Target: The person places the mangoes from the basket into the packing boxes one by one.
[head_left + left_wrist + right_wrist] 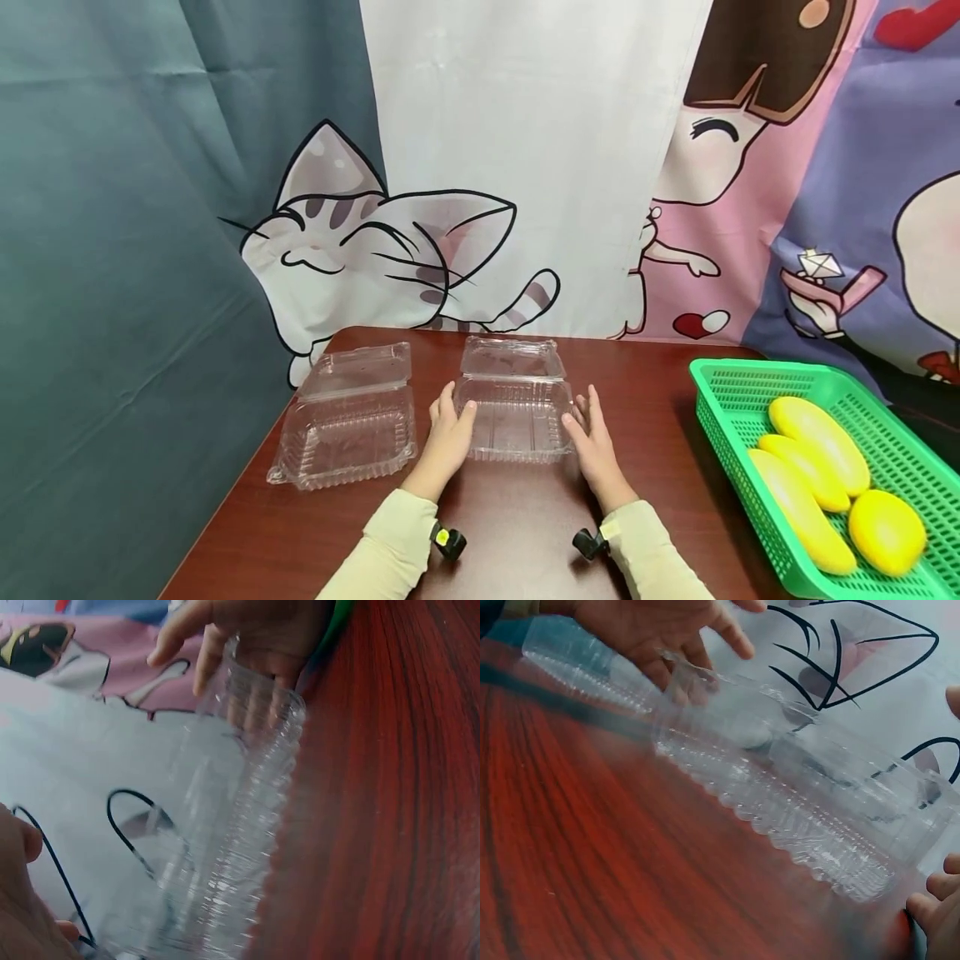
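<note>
Centrally on the dark red-brown tabletop (pixel 660 417): a clear plastic clamshell box (pixel 513 417), lid swung open toward 12 o'clock. Left hand (pixel 448 433) at its 9 o'clock wall, fingers fairly straight and laid against the plastic, thumb hooked over the rim, a loose, wide grip rather than a clench. Right hand (pixel 592 437) at the 3 o'clock wall, likewise straight-fingered and touching. Further toward 9 o'clock, just beside the left hand, a second clear box (pixel 348 417), also open. Well apart at 3 o'clock, a green mesh basket (pixel 731 392) holding yellow mangoes (pixel 821 467). Behind, at 12 o'clock, a curtain with a cartoon cat (pixel 360 250). No brand, label or legible writing anywhere.
</note>
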`<action>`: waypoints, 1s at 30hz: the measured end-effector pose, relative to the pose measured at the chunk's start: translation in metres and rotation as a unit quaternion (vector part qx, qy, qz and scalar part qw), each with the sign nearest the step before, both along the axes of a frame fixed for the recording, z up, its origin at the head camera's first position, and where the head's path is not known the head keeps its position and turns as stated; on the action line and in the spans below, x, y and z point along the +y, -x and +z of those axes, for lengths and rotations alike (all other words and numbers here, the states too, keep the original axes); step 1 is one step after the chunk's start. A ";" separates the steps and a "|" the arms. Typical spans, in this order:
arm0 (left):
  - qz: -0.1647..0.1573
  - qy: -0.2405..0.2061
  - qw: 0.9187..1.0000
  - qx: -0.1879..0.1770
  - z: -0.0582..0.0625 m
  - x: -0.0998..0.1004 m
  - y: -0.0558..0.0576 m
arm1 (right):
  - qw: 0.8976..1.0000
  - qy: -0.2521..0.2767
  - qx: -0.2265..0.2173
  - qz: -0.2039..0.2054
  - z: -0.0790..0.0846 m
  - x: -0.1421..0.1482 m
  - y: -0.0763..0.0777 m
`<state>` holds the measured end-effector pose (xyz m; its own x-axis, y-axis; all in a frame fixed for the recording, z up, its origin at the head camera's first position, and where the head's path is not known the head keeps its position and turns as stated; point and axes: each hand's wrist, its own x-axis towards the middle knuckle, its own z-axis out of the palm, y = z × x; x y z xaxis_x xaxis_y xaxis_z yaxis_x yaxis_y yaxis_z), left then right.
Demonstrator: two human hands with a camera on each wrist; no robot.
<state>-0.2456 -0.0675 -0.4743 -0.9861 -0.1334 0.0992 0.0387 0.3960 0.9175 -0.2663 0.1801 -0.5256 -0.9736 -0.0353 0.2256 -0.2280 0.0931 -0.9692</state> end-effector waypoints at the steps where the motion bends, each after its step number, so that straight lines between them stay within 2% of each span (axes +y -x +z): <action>1: 0.002 -0.011 1.000 0.001 -0.004 0.000 0.001 | 1.000 -0.002 0.001 0.000 -0.001 -0.001 0.000; 3: -0.004 -0.036 0.999 0.001 -0.010 -0.001 0.004 | 1.000 -0.004 0.005 0.000 -0.002 -0.002 0.000; 10: -0.062 -0.107 0.992 0.013 -0.030 0.003 0.014 | 1.000 -0.019 0.003 -0.023 -0.004 -0.002 0.004; 18: -0.095 -0.142 0.985 0.018 -0.048 0.002 0.020 | 0.999 -0.025 -0.019 -0.044 -0.005 -0.004 0.012; 21: -0.111 -0.150 0.982 0.021 -0.049 0.001 0.021 | 0.999 -0.016 -0.026 -0.040 0.008 -0.006 0.008; 23: -0.121 -0.161 0.979 0.018 -0.043 0.000 0.017 | 0.999 -0.014 -0.021 -0.035 0.019 -0.008 0.003; 26: -0.128 -0.170 0.977 0.017 -0.044 0.000 0.018 | 0.999 -0.019 -0.015 -0.041 0.015 -0.007 0.007; 28: -0.134 -0.172 0.976 0.015 -0.046 -0.001 0.020 | 0.999 -0.023 -0.013 -0.047 0.004 -0.005 0.014; 30: -0.136 -0.170 0.976 0.020 -0.055 -0.002 0.024 | 0.998 -0.019 -0.012 -0.052 -0.008 -0.002 0.022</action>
<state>-0.2700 -0.0691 -0.5296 -0.9860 0.1002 0.1332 0.1376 0.0386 0.9897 -0.2886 0.1782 -0.5336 -0.9775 0.0588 0.2025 -0.1917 0.1524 -0.9695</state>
